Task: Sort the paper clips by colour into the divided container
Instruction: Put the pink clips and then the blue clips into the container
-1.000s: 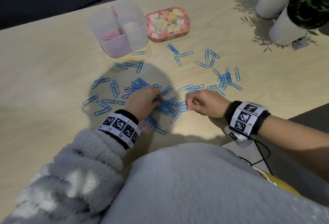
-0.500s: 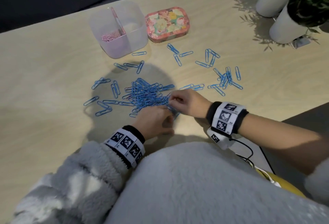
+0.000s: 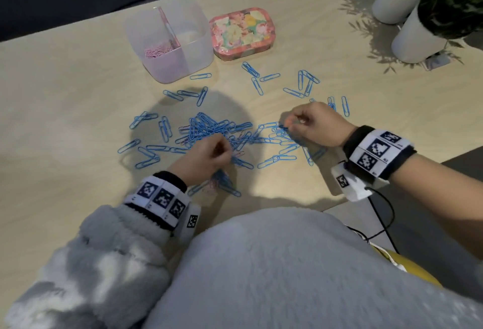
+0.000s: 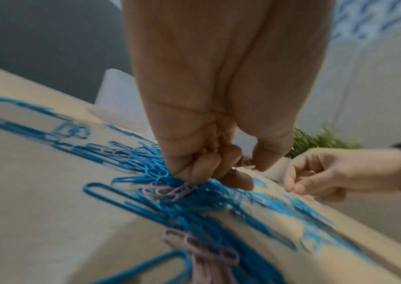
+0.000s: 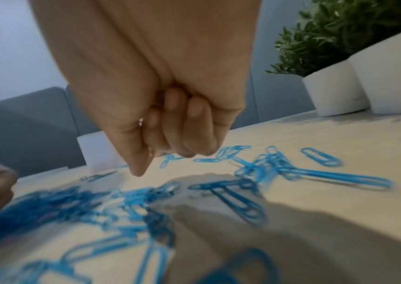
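A pile of blue paper clips (image 3: 209, 130) lies mid-table, with more scattered around it. A few small pink clips (image 4: 170, 190) are mixed in by my left hand. My left hand (image 3: 222, 151) hovers over the pile's near side, fingers curled, thumb and fingers pinching a pink clip (image 4: 244, 163). My right hand (image 3: 292, 122) is at the pile's right end with fingers curled into the palm; a small pale clip (image 5: 140, 121) glints between thumb and forefinger. The clear divided container (image 3: 198, 49) stands at the back, with pink clips (image 3: 156, 51) in its left compartment.
A floral tin (image 3: 241, 32) sits right of the container. Two white plant pots (image 3: 413, 38) stand at the far right corner. The table's near edge (image 3: 300, 202) runs just under my wrists, with a cable hanging from the right wrist.
My right hand has drawn away to the right from the left hand, and blue clips now trail out that way. My left hand has shifted slightly forward over the pile.
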Available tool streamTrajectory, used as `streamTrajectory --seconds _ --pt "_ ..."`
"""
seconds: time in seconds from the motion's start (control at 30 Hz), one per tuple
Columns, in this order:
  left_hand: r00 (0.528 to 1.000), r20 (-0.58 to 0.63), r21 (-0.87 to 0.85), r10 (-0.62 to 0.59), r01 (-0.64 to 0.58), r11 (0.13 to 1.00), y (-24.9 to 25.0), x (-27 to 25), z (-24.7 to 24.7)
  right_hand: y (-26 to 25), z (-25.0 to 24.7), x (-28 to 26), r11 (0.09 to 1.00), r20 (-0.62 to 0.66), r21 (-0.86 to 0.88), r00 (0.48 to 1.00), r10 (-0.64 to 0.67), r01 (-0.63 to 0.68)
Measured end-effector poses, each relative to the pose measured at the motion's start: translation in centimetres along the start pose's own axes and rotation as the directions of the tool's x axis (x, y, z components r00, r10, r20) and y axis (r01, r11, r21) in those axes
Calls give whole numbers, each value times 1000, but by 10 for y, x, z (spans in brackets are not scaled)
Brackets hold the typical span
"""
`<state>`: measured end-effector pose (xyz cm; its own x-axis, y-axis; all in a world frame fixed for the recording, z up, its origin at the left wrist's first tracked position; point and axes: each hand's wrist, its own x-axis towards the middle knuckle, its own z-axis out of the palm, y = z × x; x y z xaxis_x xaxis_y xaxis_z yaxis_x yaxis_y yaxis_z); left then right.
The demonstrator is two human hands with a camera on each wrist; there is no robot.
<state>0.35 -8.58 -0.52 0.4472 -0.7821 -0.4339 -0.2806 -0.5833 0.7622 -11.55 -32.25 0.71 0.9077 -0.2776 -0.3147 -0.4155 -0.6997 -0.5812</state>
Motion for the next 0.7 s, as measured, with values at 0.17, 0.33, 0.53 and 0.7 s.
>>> streamTrajectory --seconds 0.17,0.33,0.53,0.7 --pt "983 -6 -283 -183 174 943 8 10 -15 -39 22 32 974 122 -193 988 -92 115" --pt "972 21 -363 -235 227 904 18 16 -21 -37 20 46 961 282 -253 959 -39 113" --pt "985 -151 28 -88 93 995 16 28 -14 2 -35 34 981 188 -190 980 64 -28" --pt "966 -253 407 59 51 912 24 41 3 6 -46 21 939 -29 -315 990 140 -142"
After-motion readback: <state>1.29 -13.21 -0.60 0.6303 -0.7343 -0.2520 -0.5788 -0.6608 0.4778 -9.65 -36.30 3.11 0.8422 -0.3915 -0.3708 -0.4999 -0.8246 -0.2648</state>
